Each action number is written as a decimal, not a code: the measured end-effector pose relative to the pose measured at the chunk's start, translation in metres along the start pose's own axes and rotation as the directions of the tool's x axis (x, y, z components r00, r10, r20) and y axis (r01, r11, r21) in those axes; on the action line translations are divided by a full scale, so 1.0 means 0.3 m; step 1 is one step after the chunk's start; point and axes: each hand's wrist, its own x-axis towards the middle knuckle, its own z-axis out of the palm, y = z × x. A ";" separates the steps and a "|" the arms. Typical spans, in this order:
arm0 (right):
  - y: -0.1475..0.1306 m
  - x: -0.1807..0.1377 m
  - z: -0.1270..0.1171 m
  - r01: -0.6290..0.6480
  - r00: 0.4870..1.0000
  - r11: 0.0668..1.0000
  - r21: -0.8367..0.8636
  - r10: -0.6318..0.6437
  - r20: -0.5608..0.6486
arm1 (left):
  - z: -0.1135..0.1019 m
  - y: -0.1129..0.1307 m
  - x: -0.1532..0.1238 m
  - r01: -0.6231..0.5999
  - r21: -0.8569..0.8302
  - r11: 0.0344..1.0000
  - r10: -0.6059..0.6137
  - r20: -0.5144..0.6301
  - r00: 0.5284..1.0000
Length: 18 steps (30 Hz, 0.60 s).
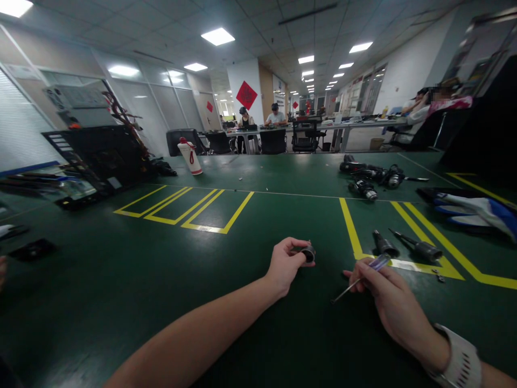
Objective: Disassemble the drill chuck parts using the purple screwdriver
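Note:
My left hand is closed around a small dark round metal part, held just above the green table. To its right, my right hand grips a thin screwdriver with a clear handle, its shaft pointing down-left toward the table. A white band sits on my right wrist. Two dark cylindrical tool parts lie just beyond my right hand, on the yellow floor-style lines.
Several black parts lie farther back right, with a blue and white cloth at the right edge. A white and red bottle stands at the back left beside a black device. People sit at desks far behind.

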 end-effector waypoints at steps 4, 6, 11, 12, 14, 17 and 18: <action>0.012 -0.002 -0.010 0.039 0.997 0.997 -0.072 -0.034 0.063 | -0.003 -0.009 0.004 0.005 0.016 1.000 -0.005 -0.009 1.000; 0.019 -0.005 -0.016 0.060 0.995 0.991 -0.116 -0.051 0.080 | -0.010 -0.018 0.008 -0.008 0.013 1.000 0.008 0.003 1.000; -0.002 -0.013 -0.013 0.132 0.990 0.949 -0.287 -0.111 0.087 | -0.025 -0.039 0.018 -0.035 0.007 0.999 0.035 0.020 0.999; -0.014 -0.015 -0.008 0.151 0.988 0.929 -0.337 -0.127 0.091 | -0.026 -0.041 0.020 -0.035 0.000 0.999 0.035 0.029 0.999; -0.038 -0.021 0.003 0.171 0.985 0.893 -0.417 -0.146 0.091 | -0.027 -0.044 0.024 -0.034 -0.030 0.999 0.036 0.052 0.998; -0.055 -0.024 0.018 0.141 0.990 0.897 -0.419 -0.115 0.087 | -0.027 -0.045 0.029 -0.024 -0.079 0.997 0.028 0.058 0.998; -0.053 -0.024 0.021 0.114 0.993 0.920 -0.374 -0.088 0.084 | -0.028 -0.045 0.030 -0.019 -0.087 0.996 0.023 0.056 0.998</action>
